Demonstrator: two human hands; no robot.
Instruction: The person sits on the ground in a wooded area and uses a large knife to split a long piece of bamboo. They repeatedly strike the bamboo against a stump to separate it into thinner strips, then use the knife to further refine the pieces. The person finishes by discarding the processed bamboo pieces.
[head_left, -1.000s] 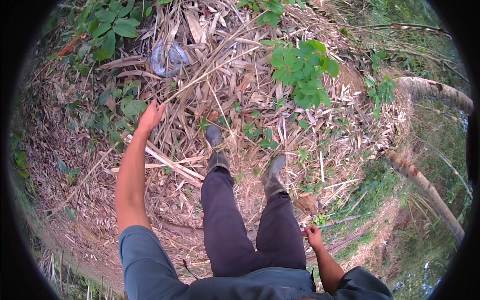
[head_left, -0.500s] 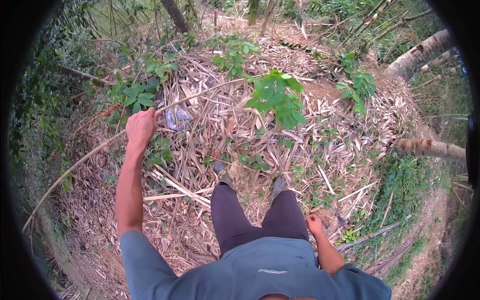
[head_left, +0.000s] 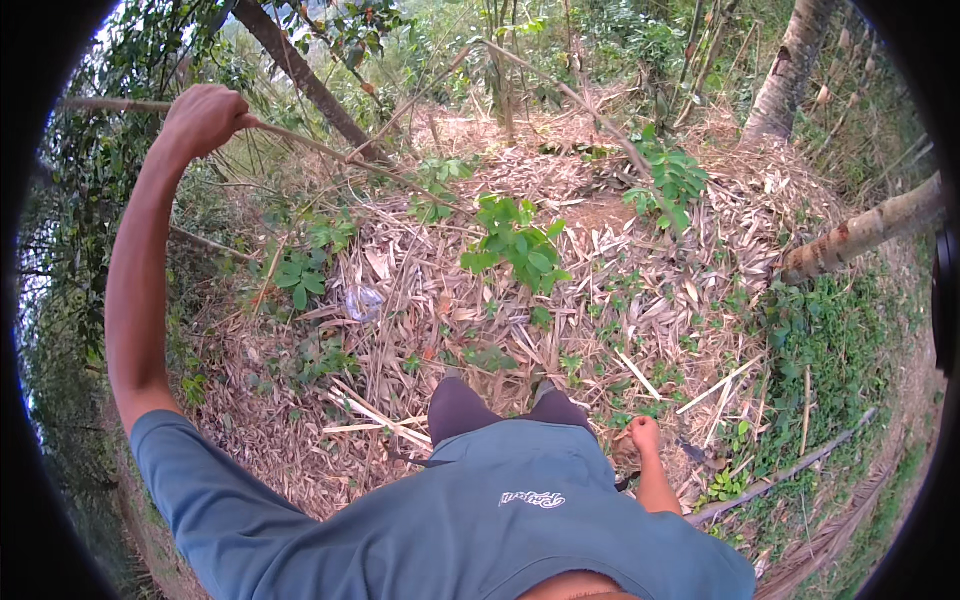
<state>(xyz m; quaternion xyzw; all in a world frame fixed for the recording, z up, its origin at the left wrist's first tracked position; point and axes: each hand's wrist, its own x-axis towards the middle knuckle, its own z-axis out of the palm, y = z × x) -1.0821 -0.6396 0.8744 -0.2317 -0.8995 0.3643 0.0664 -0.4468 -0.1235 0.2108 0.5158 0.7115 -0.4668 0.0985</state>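
Observation:
My left hand (head_left: 205, 120) is raised high at the upper left, closed round a thin brown branch (head_left: 310, 145). One end of the branch runs out leftward past the fist; the other slants down to the right, with a side twig forking upward. A leafy green sapling (head_left: 517, 243) stands beyond my feet, near the branch's lower end; I cannot tell whether they touch. Low beside my right hip, my right hand (head_left: 645, 434) has its fingers curled in. Whatever it holds, if anything, is hidden.
Dry fallen leaves (head_left: 600, 290) cover the sloping ground. Two pale trunks (head_left: 785, 85) lean in at the right, and a darker trunk (head_left: 305, 80) leans at the upper left. Clear plastic (head_left: 363, 302) lies among the leaves. A long pole (head_left: 790, 470) rests at lower right.
My left hand has risen and moved left with the branch in it. The view has tilted up, showing more of the far trees. My right hand stays beside my hip.

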